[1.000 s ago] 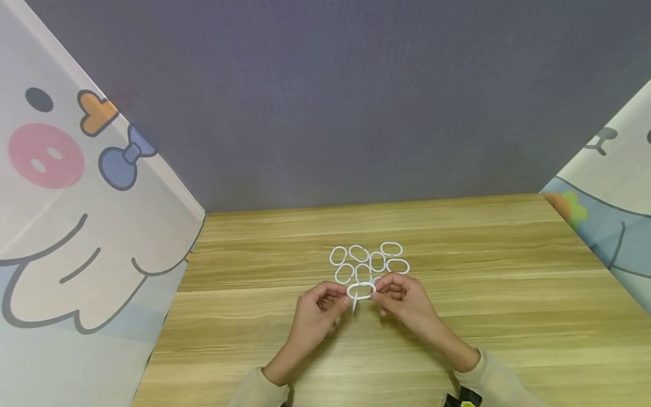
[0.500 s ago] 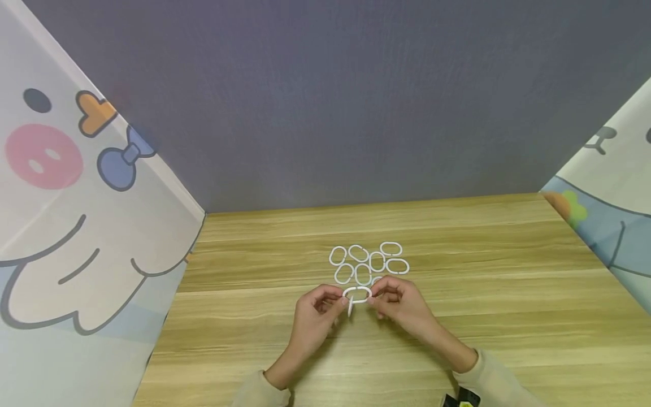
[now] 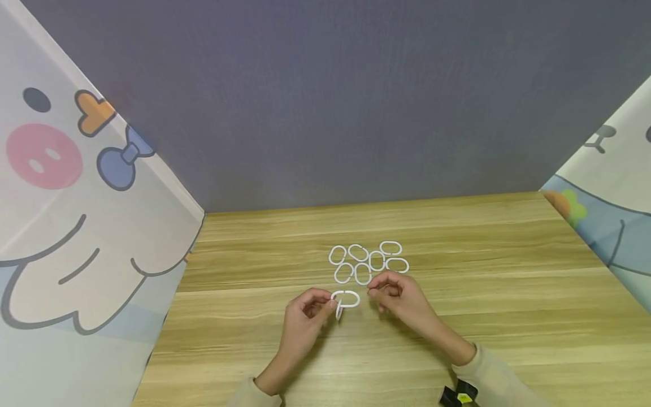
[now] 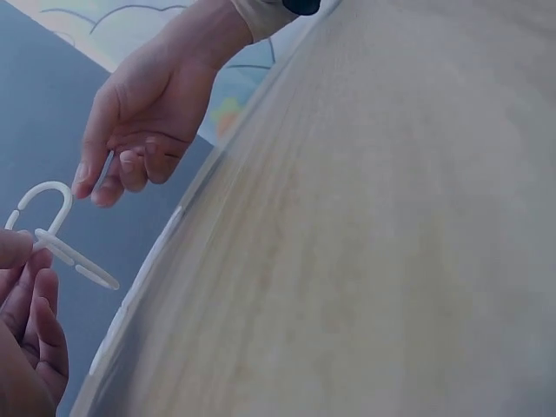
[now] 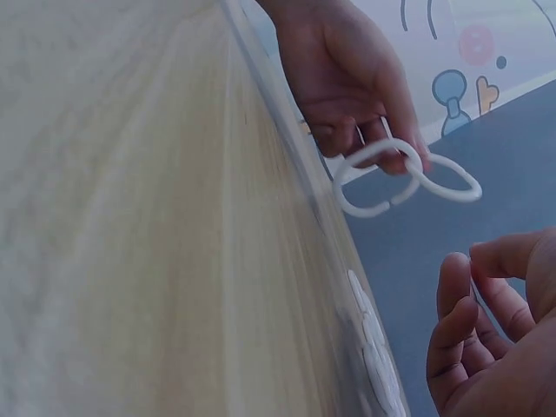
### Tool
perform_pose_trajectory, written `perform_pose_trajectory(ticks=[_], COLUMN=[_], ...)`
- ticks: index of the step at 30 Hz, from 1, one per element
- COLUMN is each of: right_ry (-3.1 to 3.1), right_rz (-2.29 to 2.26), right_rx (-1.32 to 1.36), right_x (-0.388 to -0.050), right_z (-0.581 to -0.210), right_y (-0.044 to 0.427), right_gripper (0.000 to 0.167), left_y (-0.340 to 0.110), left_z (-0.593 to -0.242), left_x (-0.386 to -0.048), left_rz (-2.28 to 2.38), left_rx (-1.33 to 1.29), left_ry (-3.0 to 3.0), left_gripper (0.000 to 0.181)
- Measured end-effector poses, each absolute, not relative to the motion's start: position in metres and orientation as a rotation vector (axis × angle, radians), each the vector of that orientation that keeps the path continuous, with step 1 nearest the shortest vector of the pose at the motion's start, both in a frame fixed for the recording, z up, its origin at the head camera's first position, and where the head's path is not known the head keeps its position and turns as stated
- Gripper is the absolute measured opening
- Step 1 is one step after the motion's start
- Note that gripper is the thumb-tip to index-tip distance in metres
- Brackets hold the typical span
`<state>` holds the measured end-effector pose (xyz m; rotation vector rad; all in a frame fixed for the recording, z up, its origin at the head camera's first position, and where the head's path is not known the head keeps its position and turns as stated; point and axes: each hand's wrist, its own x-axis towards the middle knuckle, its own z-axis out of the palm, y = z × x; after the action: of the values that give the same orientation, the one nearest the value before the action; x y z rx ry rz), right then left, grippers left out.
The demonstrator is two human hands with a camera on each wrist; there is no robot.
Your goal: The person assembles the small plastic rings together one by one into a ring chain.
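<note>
My left hand (image 3: pixel 304 322) pinches a white oval ring (image 3: pixel 351 306) at its left end, between thumb and fingers. A small gap shows in that ring's far side. A second white ring (image 5: pixel 469 198) is linked through it, as the right wrist view shows; in the head view it hangs down beside the left thumb. To the right, my right hand (image 3: pixel 404 299) is apart from the linked pair, its fingers loosely bent, thumb and forefinger close together. Nothing shows between them. Just beyond its fingertips lie several loose white rings (image 3: pixel 390 242).
The loose rings lie flat in a cluster on the wooden table (image 3: pixel 244 316). A grey panel (image 3: pixel 366 113) rises behind the table's far edge. Cartoon-printed walls (image 3: pixel 117 237) stand at both sides. A black device with a yellow mark (image 3: pixel 464 398) is by the right sleeve.
The right hand has let go of the linked rings, which it was holding along with the left. The left hand has drawn them left and slightly nearer the body.
</note>
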<state>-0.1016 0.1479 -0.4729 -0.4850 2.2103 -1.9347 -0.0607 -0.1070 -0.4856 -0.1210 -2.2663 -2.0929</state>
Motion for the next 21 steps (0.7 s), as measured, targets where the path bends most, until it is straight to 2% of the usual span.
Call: perform_pose_trajectory(ticks=[10, 21], right_ry=[2.235, 2.247], right_rz=[-1.946, -1.959], right_rx=[-0.375, -0.367], right_x=[-0.113, -0.133], right_z=[-0.473, -0.481], right_y=[0.15, 0.151], right_gripper=[0.014, 0.016], left_y=[-0.12, -0.12], left_z=[-0.49, -0.5], left_x=[-0.058, -0.062], left_rz=[-2.098, -2.115], left_rx=[-0.027, -0.046], left_ry=[-2.231, -2.214], left_gripper=[0.009, 0.008])
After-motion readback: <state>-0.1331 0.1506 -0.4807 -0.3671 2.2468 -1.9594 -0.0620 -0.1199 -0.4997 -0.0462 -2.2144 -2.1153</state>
